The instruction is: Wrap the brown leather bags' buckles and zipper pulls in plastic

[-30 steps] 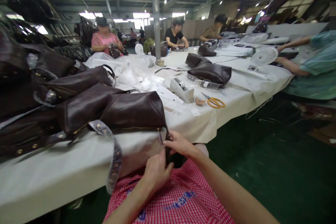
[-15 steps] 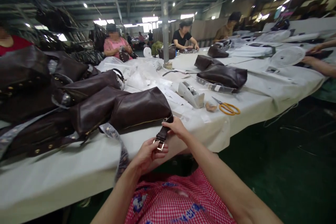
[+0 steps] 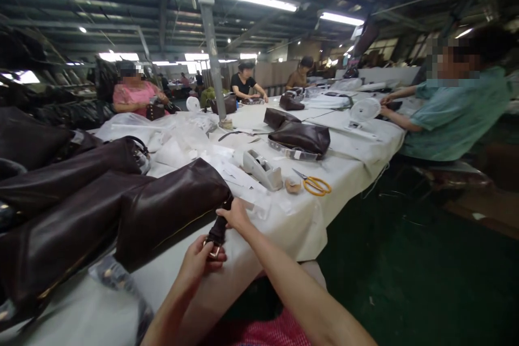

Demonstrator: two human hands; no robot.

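Note:
A dark brown leather bag (image 3: 172, 208) with a gold zip lies on the table's near side. From its right end comes a short dark strap (image 3: 219, 227) with a metal buckle (image 3: 213, 250). My left hand (image 3: 200, 257) grips the strap at the buckle, thumb on top and fingers beneath. Higher up, beside the bag's corner, my right hand (image 3: 235, 214) pinches the same strap between thumb and fingers. A plastic-wrapped strap (image 3: 115, 275) hangs over the table edge to the left of my left hand.
More brown bags (image 3: 73, 221) are piled at left. Beyond my hands are a tape dispenser (image 3: 263, 170), orange-handled scissors (image 3: 316, 185), another brown bag (image 3: 302, 138) and a white fan (image 3: 365, 110). Plastic sheets (image 3: 174, 140) cover the middle. A person in green (image 3: 458, 113) sits at right; others work behind.
The view has swung to the right and up, so the person in green now shows. Both hands keep their hold on the strap and buckle.

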